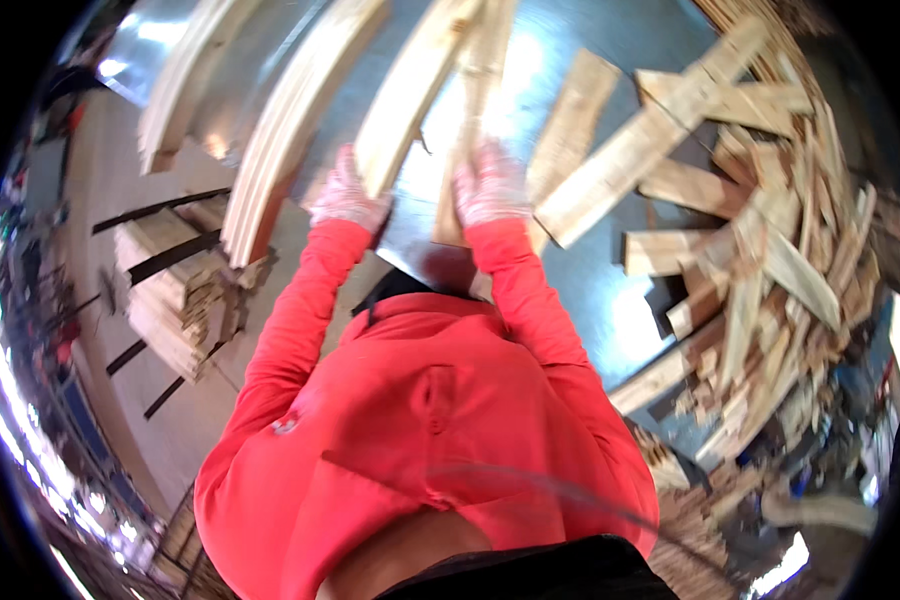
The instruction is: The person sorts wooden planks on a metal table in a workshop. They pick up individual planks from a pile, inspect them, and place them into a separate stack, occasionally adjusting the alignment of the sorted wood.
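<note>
Both gloved hands are reaching onto the metal bench point(580, 290). The left hand point(347, 200) is gripping the near end of one plank point(410, 90); the right hand point(490, 188) is pressing flat on another plank point(470, 110) just beside it.

Bright glare on metal, blurred fisheye edges

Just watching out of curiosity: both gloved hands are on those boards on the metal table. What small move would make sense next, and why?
Probably slide the two boards forward together. The left hand rests on the end of one board, the right hand on the end of another board, both lying flat on the metal table, with no lift started.
</note>
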Available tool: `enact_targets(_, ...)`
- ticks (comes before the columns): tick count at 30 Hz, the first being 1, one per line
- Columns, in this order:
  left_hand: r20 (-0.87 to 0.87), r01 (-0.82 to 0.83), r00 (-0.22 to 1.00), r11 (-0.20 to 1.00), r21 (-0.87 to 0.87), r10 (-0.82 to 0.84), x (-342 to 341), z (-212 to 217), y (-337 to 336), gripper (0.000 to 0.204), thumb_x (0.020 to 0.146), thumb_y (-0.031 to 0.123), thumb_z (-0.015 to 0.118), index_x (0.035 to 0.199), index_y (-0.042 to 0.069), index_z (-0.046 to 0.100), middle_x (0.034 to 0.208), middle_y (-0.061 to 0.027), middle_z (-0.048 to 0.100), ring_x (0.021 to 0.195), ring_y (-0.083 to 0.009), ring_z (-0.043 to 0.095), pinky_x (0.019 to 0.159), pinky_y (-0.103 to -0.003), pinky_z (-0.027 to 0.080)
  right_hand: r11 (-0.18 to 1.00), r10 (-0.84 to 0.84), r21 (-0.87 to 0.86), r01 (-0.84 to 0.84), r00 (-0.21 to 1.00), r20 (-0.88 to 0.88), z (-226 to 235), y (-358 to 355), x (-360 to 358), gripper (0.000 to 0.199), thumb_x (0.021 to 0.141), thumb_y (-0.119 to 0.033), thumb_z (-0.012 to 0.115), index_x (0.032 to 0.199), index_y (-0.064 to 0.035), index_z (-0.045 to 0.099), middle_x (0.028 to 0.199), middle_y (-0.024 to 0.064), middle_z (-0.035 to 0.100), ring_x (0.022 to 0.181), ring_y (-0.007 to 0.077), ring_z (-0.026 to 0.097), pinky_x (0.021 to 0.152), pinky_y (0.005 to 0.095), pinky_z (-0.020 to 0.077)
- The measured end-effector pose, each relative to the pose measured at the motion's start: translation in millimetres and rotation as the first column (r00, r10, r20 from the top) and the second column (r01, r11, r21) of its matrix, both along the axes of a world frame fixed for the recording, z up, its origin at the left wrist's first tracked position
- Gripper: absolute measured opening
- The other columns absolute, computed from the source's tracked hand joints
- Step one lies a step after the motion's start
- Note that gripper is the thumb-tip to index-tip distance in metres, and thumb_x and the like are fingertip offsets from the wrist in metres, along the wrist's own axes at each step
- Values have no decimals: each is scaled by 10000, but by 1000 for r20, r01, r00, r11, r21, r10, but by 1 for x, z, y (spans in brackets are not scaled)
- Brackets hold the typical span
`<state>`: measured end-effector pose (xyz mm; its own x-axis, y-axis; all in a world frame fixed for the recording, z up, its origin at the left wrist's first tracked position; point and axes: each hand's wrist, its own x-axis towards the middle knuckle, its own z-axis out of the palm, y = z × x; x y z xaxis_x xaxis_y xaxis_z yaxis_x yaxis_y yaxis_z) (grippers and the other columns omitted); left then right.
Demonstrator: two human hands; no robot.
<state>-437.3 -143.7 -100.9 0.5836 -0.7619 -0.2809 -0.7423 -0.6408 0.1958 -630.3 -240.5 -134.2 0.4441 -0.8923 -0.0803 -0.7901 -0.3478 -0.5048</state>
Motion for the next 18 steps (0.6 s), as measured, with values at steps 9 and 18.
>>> enact_targets(9, -194, 7, 981, 999, -35, -13, 24, 5, -17, 936, 729, 422, 727, 1475, 136, 240, 1404, -176, 444, 1244, -344, 487, 1015, -415, 406, 529, -848, 392, 753, 451, 279, -44, -61, -124, 1038, 695, -212, 801, 1497, -67, 159, 1479, 246, 278, 1327, 358, 363, 1076, 396, 354)
enact_targets(18, -486, -40, 873, 988, -148, -38, 49, -2, -8, 1012, 769, 583, 637, 1480, 32, 173, 1348, -296, 446, 1186, -385, 532, 960, -409, 440, 660, 91, 741, -125, 992, 87, 9, 47, 79, 760, 915, -583, 305, 1436, -30, 299, 1279, 313, 505, 1225, 389, 484, 995, 411, 418)
